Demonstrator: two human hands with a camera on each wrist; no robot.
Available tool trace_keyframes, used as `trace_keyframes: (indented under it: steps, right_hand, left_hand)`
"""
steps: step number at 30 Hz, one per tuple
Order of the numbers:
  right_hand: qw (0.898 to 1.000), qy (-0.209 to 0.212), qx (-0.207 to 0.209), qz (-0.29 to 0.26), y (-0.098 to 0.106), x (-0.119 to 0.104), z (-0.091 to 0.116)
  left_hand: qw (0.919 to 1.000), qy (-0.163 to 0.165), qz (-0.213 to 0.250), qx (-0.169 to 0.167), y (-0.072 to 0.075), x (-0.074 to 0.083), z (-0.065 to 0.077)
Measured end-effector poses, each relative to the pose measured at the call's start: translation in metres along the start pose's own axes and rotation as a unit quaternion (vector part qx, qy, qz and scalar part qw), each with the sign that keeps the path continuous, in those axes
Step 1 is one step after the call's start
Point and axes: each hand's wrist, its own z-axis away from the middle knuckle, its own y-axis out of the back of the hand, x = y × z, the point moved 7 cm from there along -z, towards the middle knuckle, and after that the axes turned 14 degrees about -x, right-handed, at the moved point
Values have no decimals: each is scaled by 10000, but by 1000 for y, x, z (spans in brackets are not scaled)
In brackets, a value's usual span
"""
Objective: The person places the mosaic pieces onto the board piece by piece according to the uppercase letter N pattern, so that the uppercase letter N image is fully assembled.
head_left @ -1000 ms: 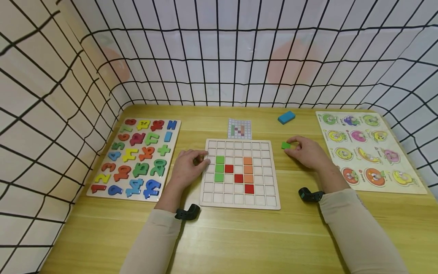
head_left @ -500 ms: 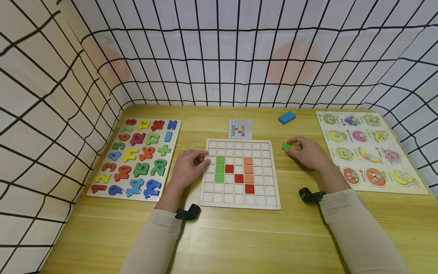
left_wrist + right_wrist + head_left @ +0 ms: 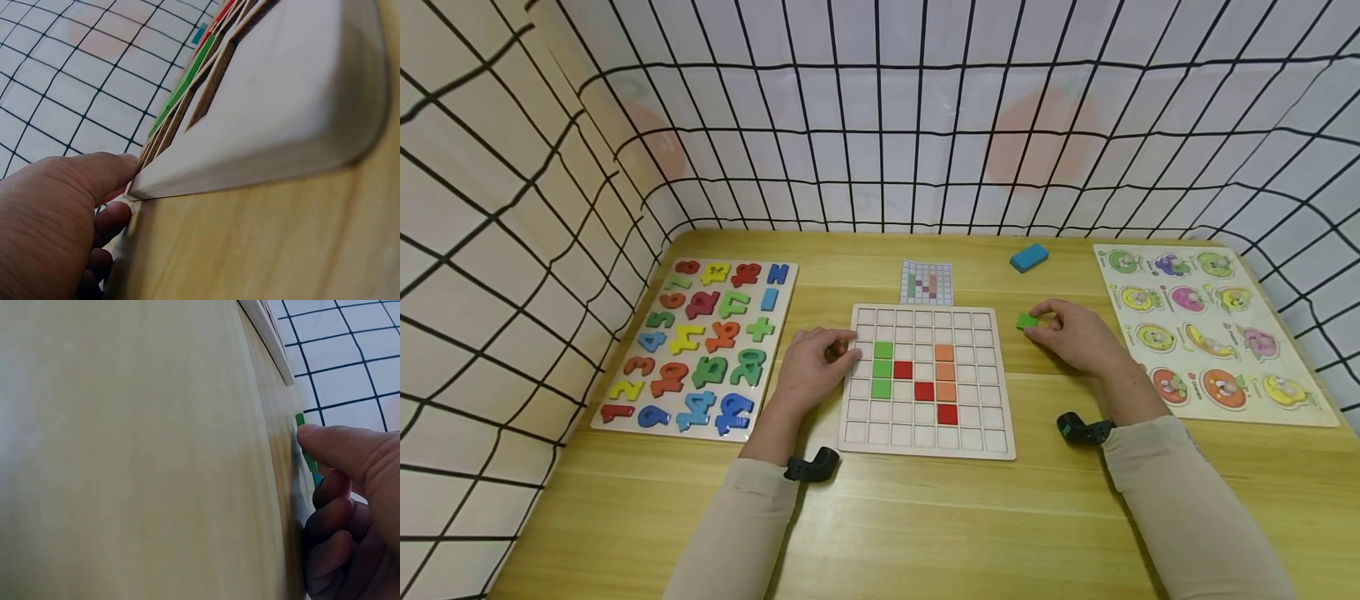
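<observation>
In the head view a square wooden grid board (image 3: 880,437) lies flat on the table. Three green tiles (image 3: 882,369), three orange tiles (image 3: 945,372) and three red tiles (image 3: 923,392) sit in its cells. My left hand (image 3: 808,367) holds the board's left edge with thumb and forefinger; in the left wrist view its thumb (image 3: 109,172) lies on the rim. To the right of the board, my right hand (image 3: 1071,333) pinches a small green tile (image 3: 1026,320) just above the table. The right wrist view shows the thumb against that green tile (image 3: 310,464), which partly hides it.
A small pattern card (image 3: 926,282) lies behind the board. A blue block (image 3: 1028,257) is at the back right. A number puzzle board (image 3: 700,346) stands left, a fruit puzzle board (image 3: 1217,333) right. Black wire mesh (image 3: 880,133) encloses the back and sides.
</observation>
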Motion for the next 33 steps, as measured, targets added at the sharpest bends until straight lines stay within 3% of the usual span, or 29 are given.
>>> trace_keyframes:
  steps: [13, 26, 33]
  right_hand:
    - [9995, 233, -24, -223, -3, -24, 10]
    - [9950, 842, -294, -453, -16, -75, 28]
    - [9935, 990, -473, -292, -28, -96, 35]
  left_hand:
    - [10000, 10, 7, 4, 0, 0, 0]
    - [10000, 3, -10, -38, 0, 0, 0]
    - [10000, -4, -16, -28, 1, 1, 1]
